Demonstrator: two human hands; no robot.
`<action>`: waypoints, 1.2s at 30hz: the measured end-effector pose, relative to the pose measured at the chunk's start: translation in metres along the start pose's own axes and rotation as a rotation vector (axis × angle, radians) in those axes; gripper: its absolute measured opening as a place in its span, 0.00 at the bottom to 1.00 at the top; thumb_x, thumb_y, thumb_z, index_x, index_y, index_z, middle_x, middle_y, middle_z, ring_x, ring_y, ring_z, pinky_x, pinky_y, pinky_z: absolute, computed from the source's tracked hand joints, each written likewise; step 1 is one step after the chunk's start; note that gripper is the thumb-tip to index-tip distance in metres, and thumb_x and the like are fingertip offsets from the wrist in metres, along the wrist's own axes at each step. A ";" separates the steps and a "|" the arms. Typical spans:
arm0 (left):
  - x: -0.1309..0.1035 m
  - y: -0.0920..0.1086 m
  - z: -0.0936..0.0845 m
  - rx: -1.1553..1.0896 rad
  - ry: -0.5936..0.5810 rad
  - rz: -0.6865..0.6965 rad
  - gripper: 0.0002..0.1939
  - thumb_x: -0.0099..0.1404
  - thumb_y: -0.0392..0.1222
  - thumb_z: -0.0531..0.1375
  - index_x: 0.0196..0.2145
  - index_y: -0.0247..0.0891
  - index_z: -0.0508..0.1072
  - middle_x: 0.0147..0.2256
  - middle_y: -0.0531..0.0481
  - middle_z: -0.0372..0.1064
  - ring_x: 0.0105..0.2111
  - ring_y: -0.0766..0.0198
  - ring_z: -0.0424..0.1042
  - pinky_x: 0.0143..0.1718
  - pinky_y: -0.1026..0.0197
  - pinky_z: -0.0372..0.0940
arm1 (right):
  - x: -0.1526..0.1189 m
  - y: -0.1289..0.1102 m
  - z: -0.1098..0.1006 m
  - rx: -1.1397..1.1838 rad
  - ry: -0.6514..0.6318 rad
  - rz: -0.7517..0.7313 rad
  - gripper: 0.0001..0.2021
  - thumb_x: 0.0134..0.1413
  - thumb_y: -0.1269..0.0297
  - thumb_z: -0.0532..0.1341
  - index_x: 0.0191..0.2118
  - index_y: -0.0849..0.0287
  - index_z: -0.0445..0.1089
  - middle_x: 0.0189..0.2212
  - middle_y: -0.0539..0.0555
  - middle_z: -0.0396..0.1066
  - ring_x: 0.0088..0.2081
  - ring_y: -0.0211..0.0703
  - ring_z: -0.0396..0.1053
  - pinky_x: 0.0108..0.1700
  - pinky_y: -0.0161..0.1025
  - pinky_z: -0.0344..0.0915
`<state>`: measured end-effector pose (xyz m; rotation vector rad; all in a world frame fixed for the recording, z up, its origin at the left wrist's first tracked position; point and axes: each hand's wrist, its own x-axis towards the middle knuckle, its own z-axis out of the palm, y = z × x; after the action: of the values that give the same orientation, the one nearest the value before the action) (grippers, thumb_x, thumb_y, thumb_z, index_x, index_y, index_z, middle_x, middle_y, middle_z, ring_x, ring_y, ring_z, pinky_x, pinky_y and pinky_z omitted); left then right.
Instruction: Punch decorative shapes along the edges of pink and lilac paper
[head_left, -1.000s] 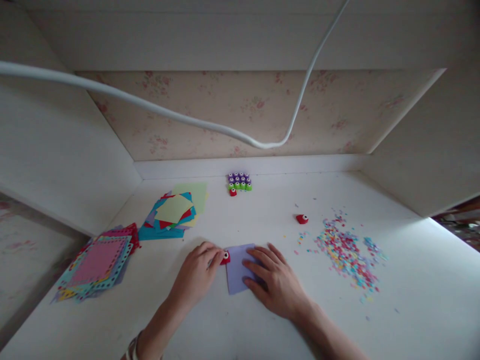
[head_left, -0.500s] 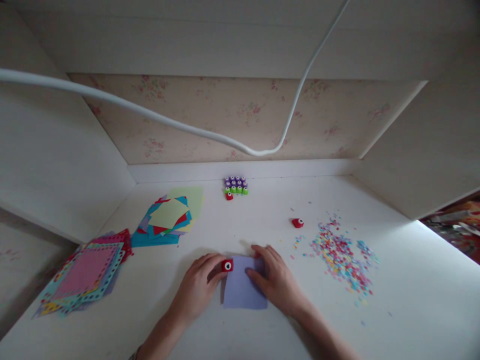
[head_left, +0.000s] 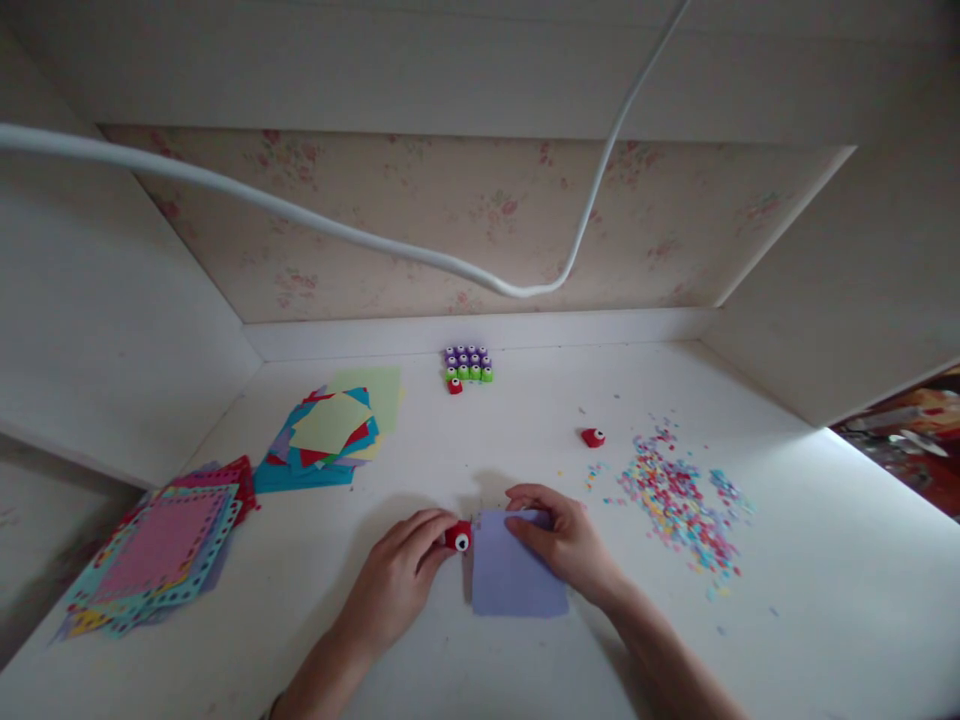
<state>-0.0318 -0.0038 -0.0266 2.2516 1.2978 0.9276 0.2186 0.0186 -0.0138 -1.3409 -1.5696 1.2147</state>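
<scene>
Between the thumb and fingers of my left hand (head_left: 405, 570) is a small red craft paper punch (head_left: 458, 537) with a white, dark-marked button. It sits at the upper left edge of a square sheet of lilac paper (head_left: 517, 575); whether the edge is inside its slot I cannot tell. My right hand (head_left: 562, 535) pinches the paper's top right part, thumb on top and fingers behind. Small marks show near the sheet's top left corner.
At left lies a stack of punched-edge papers (head_left: 161, 550); behind it, a pile of plain coloured sheets (head_left: 330, 430). Purple and green punches (head_left: 469, 363) stand at the back, a red one (head_left: 455, 386) before them. Another red punch (head_left: 593, 437) lies near scattered confetti (head_left: 682, 500). A white cable (head_left: 337, 230) hangs in front.
My right hand has drawn the lilac paper to the right, away from overlapping the punch. The red punch has tilted slightly in my left hand. The view has shifted a little.
</scene>
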 end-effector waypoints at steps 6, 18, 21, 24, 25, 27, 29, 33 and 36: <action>0.003 -0.002 -0.005 -0.102 0.106 -0.130 0.12 0.71 0.42 0.59 0.50 0.42 0.72 0.45 0.47 0.75 0.40 0.62 0.76 0.43 0.61 0.74 | 0.002 0.006 0.000 -0.093 0.021 0.039 0.15 0.54 0.61 0.64 0.48 0.54 0.72 0.40 0.52 0.77 0.28 0.38 0.70 0.29 0.36 0.66; 0.005 0.014 -0.005 -0.182 0.072 -0.146 0.12 0.70 0.44 0.60 0.50 0.44 0.73 0.42 0.49 0.75 0.35 0.65 0.75 0.38 0.64 0.72 | -0.012 -0.004 0.007 -0.336 0.062 -0.353 0.23 0.62 0.60 0.62 0.61 0.53 0.64 0.57 0.61 0.69 0.57 0.52 0.67 0.58 0.53 0.66; 0.007 0.023 0.002 -0.211 -0.021 -0.069 0.12 0.71 0.43 0.59 0.52 0.45 0.72 0.45 0.48 0.74 0.40 0.63 0.75 0.45 0.62 0.72 | -0.023 -0.014 0.014 -0.211 -0.082 -0.340 0.27 0.61 0.59 0.64 0.64 0.51 0.60 0.59 0.58 0.68 0.57 0.49 0.68 0.58 0.49 0.67; 0.006 0.030 0.009 -0.204 -0.079 -0.014 0.13 0.72 0.44 0.57 0.53 0.46 0.72 0.46 0.47 0.74 0.43 0.62 0.75 0.47 0.61 0.72 | -0.029 -0.023 0.017 -0.144 -0.061 -0.331 0.19 0.61 0.59 0.64 0.56 0.51 0.68 0.49 0.55 0.76 0.51 0.46 0.73 0.54 0.44 0.69; 0.006 0.031 0.011 -0.195 -0.079 -0.002 0.13 0.72 0.45 0.57 0.53 0.47 0.72 0.46 0.48 0.75 0.43 0.62 0.76 0.47 0.61 0.72 | -0.030 -0.025 0.017 -0.135 -0.043 -0.319 0.15 0.61 0.59 0.64 0.53 0.51 0.71 0.47 0.54 0.77 0.48 0.45 0.74 0.52 0.42 0.70; 0.004 0.031 0.014 -0.181 -0.046 0.013 0.14 0.71 0.47 0.58 0.53 0.47 0.72 0.45 0.49 0.75 0.40 0.63 0.76 0.46 0.61 0.73 | -0.032 -0.027 0.014 -0.129 -0.029 -0.290 0.11 0.60 0.59 0.65 0.48 0.51 0.74 0.43 0.53 0.78 0.45 0.44 0.75 0.49 0.41 0.71; 0.002 0.030 0.015 -0.176 -0.005 0.013 0.17 0.70 0.50 0.60 0.54 0.47 0.70 0.43 0.50 0.76 0.36 0.64 0.77 0.42 0.64 0.75 | -0.034 -0.024 0.009 -0.085 0.001 -0.253 0.10 0.58 0.58 0.67 0.45 0.51 0.75 0.40 0.52 0.78 0.41 0.44 0.76 0.46 0.40 0.73; -0.002 0.025 0.013 -0.159 -0.008 0.000 0.15 0.70 0.50 0.59 0.52 0.47 0.71 0.41 0.52 0.76 0.32 0.66 0.76 0.38 0.66 0.74 | -0.035 -0.001 -0.013 0.087 0.193 -0.113 0.14 0.54 0.55 0.69 0.44 0.54 0.74 0.39 0.54 0.79 0.41 0.47 0.78 0.47 0.45 0.75; -0.003 0.023 0.011 -0.131 -0.017 0.021 0.12 0.71 0.48 0.58 0.50 0.46 0.72 0.42 0.51 0.76 0.34 0.66 0.77 0.41 0.65 0.74 | -0.031 0.019 -0.039 0.145 0.310 -0.049 0.18 0.54 0.52 0.67 0.46 0.56 0.71 0.40 0.57 0.79 0.43 0.49 0.78 0.48 0.48 0.74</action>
<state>-0.0113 -0.0181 -0.0214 2.1722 1.1732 0.9694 0.2666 -0.0043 -0.0192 -1.3169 -1.2652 1.0144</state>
